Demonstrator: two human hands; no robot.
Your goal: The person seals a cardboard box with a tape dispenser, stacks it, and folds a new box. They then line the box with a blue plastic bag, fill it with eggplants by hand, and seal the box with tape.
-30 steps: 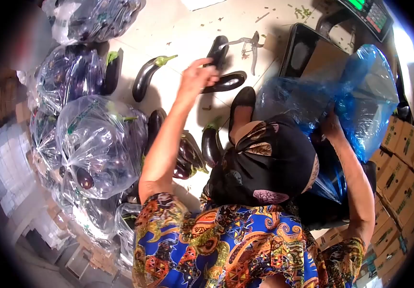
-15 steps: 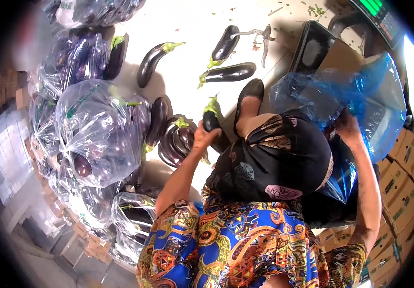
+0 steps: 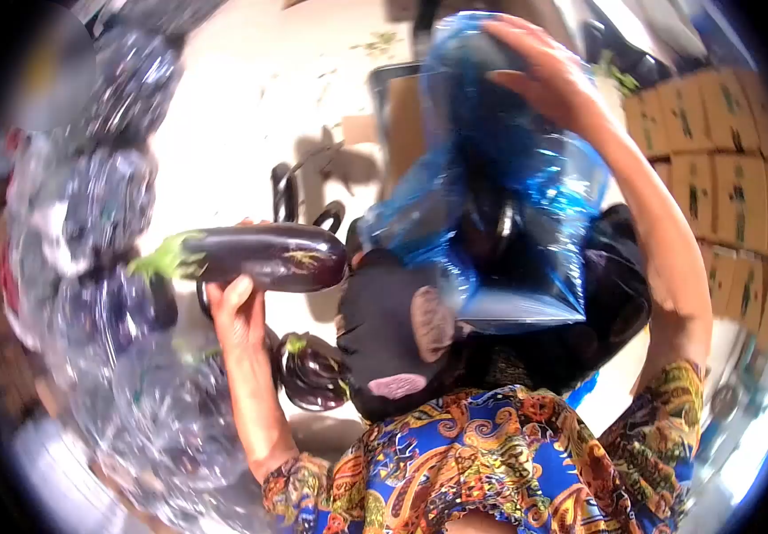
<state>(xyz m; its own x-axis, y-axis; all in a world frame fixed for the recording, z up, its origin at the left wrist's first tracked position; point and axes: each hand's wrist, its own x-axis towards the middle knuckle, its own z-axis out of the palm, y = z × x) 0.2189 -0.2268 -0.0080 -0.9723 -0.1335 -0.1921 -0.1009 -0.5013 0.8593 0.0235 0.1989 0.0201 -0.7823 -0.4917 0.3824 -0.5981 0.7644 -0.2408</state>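
Observation:
My left hand (image 3: 239, 307) is closed around a large dark purple eggplant (image 3: 268, 254), raised and lying sideways, its green stem end to the left. On the right, a blue plastic bag (image 3: 571, 222) stands over my lap with dark, glossy eggplants (image 3: 491, 227) inside. My right hand (image 3: 540, 71) grasps the bag at its far upper end, thumb and fingers apart around the plastic. Below my left wrist, a cluster of eggplants (image 3: 312, 374) lies on the pale floor. Beyond the held eggplant, another eggplant (image 3: 285, 191) shows, partly hidden.
Clear plastic bags (image 3: 161, 409), blurred, line the left side, several with eggplants inside. Stacked brown cartons (image 3: 704, 191) stand at the right. Green scraps (image 3: 377, 43) lie on the floor (image 3: 232, 116) ahead. A dark-rimmed tray (image 3: 393, 76) is beside the blue bag.
My left hand has lifted the eggplant from the floor and turned it sideways. My right hand has moved up and forward with the blue bag, now upright. The view has swung right.

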